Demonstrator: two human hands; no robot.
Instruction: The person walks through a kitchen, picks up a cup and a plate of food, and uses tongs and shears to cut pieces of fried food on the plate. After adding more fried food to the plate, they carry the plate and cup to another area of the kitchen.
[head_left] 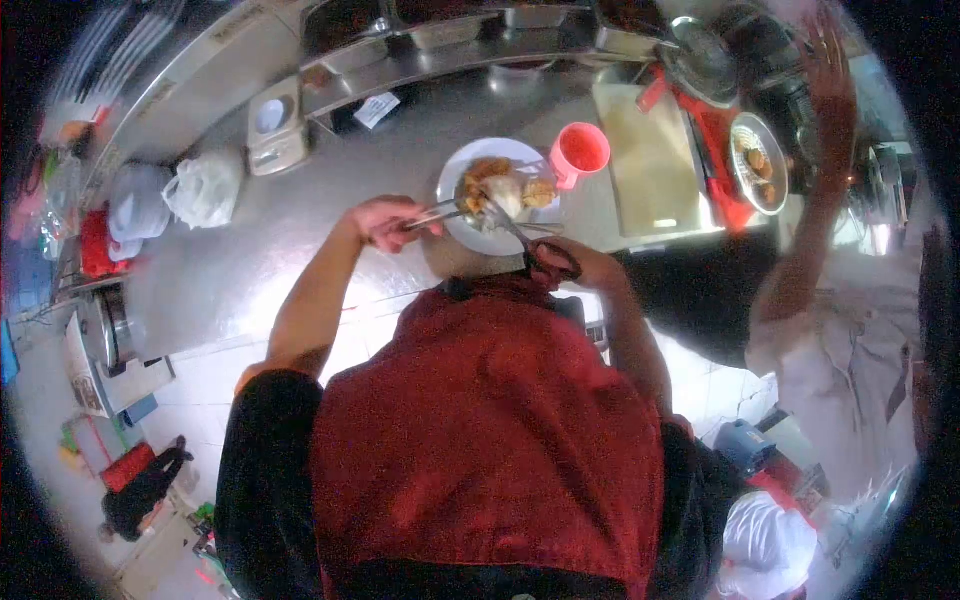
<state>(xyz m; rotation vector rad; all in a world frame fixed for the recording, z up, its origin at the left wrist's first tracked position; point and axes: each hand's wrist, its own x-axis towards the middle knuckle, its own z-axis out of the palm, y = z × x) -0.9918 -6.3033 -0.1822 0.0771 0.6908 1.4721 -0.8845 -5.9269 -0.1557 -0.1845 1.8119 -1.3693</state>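
A white plate (455,165) of browned food (490,168) with a pale white portion on it lies on the steel counter in front of me. My left hand (390,222) is closed around metal tongs (436,214), whose tips reach over the food from the left. In my right hand (580,264) are dark-handled scissors (553,262), their blades angled up and left into the food. A pink cup (580,150) with red inside it stands just right of the plate.
Right of the cup lies a pale cutting board (650,160), then a red cloth (722,180) and a pan of food pieces (758,165). Another person's arm (825,170) extends at the right. A kitchen scale (276,130) and plastic bag (205,190) sit left.
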